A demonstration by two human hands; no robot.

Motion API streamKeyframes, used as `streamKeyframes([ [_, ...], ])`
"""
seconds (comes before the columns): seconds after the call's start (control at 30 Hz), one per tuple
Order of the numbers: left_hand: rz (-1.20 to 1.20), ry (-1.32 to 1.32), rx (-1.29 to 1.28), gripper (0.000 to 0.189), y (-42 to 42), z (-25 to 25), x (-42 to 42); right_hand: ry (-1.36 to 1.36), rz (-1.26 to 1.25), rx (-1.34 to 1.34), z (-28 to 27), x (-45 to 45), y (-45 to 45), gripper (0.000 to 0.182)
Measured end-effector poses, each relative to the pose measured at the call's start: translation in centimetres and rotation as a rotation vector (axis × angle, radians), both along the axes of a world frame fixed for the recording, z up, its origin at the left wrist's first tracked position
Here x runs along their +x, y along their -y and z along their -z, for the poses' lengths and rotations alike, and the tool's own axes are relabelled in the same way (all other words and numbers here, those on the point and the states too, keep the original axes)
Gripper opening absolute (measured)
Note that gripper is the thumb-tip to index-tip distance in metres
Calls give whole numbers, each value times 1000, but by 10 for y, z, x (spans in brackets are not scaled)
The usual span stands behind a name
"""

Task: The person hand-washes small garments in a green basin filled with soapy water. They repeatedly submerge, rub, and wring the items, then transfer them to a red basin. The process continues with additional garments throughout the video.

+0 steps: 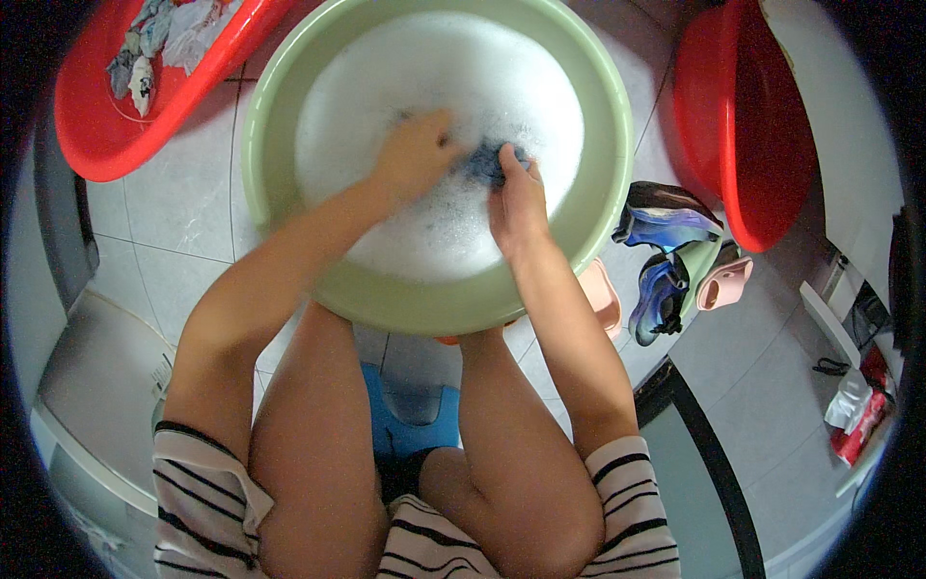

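Before me a large light green basin (440, 318) holds water under thick white suds (362, 79). Inside it, my right hand (519, 199) grips a wet dark blue cloth (488, 163), thumb on top. My left hand (419, 155) is curled into a fist against the cloth's left side, blurred by motion, with a dark bit of it showing in the curl. Foam and the fingers hide most of the cloth. Both wrists are above the foam.
A red basin (101, 155) at upper left contains crumpled clothes (152, 36). Another red basin (731, 145) stands tilted at right. Blue-black shoes (662, 289) and pink slippers (723, 282) lie on the tiled floor. Between my legs is a blue stool (416, 434).
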State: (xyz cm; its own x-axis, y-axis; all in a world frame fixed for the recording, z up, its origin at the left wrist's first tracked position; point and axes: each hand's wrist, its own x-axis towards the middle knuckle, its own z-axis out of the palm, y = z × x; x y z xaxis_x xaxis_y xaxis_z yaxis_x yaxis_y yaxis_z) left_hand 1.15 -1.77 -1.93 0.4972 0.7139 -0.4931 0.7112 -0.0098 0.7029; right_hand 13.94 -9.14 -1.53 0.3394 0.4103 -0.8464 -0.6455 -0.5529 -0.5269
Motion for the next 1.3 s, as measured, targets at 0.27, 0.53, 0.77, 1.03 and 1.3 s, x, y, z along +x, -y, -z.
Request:
streamKeyframes([
  [0.27, 421, 92, 423, 20, 20, -36, 15, -395, 133, 33, -45, -25, 1, 31],
  [0.53, 530, 199, 490, 17, 37, -76, 22, -452, 201, 46, -63, -31, 4, 31],
  [0.77, 456, -7, 468, 13, 22, -73, 19, -452, 58, -89, -61, -24, 8, 29],
  [1.03, -48, 245, 90, 27, 7, -6, 0, -319, -59, -204, -64, -14, 7, 36],
  [1.3, -192, 471, -531, 27, -16, 12, -15, -98, 67, 96, -22, 17, 16, 19],
])
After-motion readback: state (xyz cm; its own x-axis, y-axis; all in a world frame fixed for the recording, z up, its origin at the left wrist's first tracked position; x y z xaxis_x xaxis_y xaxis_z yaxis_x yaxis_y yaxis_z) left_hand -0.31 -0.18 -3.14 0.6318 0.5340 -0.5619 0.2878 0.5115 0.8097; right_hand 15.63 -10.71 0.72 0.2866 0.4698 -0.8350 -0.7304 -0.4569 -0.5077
